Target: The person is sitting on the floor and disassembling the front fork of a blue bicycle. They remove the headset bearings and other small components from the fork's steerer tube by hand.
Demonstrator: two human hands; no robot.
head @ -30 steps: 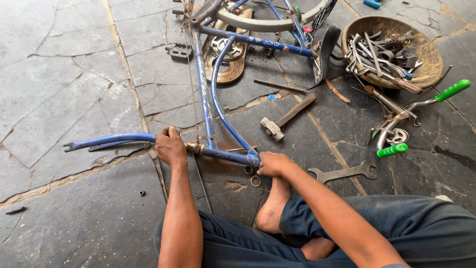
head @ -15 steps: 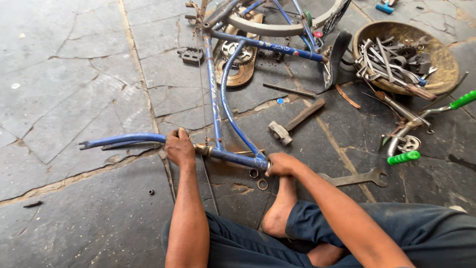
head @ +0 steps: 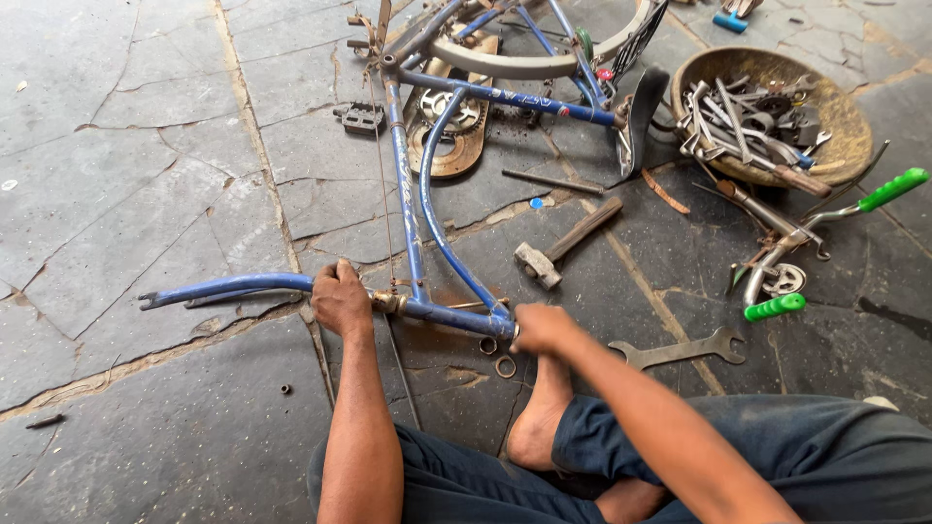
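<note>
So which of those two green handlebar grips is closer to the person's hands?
The lower green grip, lying on the stone floor just above the flat wrench, is nearer the right hand. The other grip sticks out farther away, beside the tool bowl.

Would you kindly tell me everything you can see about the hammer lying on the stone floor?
The hammer lies flat on the dark stone floor, just right of the blue bicycle frame. It has a blocky, worn grey metal head toward the person and a brown wooden handle pointing up and to the right. The handle looks scuffed. Neither hand touches it; the right hand, at the frame's tube end, is the nearer one. A flat open-ended spanner lies apart from it, lower right.
</note>
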